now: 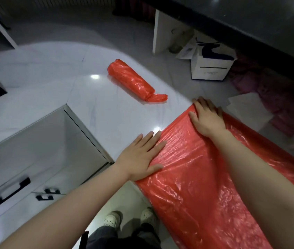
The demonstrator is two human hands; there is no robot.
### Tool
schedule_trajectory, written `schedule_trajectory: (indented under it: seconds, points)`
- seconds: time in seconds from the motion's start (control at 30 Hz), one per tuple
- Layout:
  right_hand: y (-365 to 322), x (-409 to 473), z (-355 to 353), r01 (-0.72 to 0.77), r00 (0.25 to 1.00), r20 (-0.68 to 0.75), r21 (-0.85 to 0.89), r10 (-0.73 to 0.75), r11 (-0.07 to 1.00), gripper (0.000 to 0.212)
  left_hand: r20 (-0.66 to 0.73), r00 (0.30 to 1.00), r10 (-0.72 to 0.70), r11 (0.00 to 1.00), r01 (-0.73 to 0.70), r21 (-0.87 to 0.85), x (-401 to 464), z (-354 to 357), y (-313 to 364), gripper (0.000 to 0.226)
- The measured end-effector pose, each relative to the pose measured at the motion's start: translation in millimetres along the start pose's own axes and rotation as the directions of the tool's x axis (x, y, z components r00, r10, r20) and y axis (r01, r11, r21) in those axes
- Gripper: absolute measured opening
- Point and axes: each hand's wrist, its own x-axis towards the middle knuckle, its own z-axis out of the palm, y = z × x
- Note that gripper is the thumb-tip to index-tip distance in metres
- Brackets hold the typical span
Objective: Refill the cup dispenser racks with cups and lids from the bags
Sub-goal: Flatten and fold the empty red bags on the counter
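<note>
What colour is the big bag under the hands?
The big bag is red-orange, shiny and crinkly, seen in the head view.

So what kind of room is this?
Probably a kitchen or café prep area: a white marble-look counter, cabinet drawers with black handles below it, and a dark worktop opposite.

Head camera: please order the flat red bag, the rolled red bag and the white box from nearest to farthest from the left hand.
1. Flat red bag: the left hand lies flat on its left edge.
2. Rolled red bag: farther back on the white counter.
3. White box: on the floor beyond the counter, far right.
</note>
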Motion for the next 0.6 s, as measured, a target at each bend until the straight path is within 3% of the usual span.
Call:
schedule_trajectory:
  seconds: [0.13, 0.23, 0.33, 0.47, 0.6]
  points:
    - [-8.7, 2.3, -11.1, -0.029, 0.999, 0.023, -0.089, 0.031, 0.996, 0.059, 0.022, 0.999, 0.041, 0.998, -0.042, 0.042, -13.3, -1.4, -12.4, 0.080]
    - [-36.0, -11.8, -30.0, -0.039, 0.997, -0.077, -0.190, 0.025, 0.981, 0.070, 0.004, 0.999, 0.037, 0.998, -0.037, 0.051, -13.8, 1.4, -15.2, 0.079]
    - [-74.3, -54.4, -46.6, -0.015, 0.996, -0.085, -0.030, 0.013, 0.999, 0.073, -0.016, 0.999, 0.037, 0.999, -0.036, 0.026, -13.3, 4.4, -16.5, 0.075]
    - [-111.7, -141.1, -40.8, -0.032, 0.991, 0.136, 0.120, 0.016, 0.992, 0.076, -0.042, 0.998, 0.040, 0.999, -0.039, 0.033, -12.1, 9.5, -17.8, 0.074]
    - [-128.6, -206.7, -4.8, -0.093, 0.979, 0.194, 0.165, 0.060, 0.982, 0.074, -0.038, 0.998, 0.057, 0.998, -0.056, 0.036, -10.8, 10.4, -19.0, 0.076]
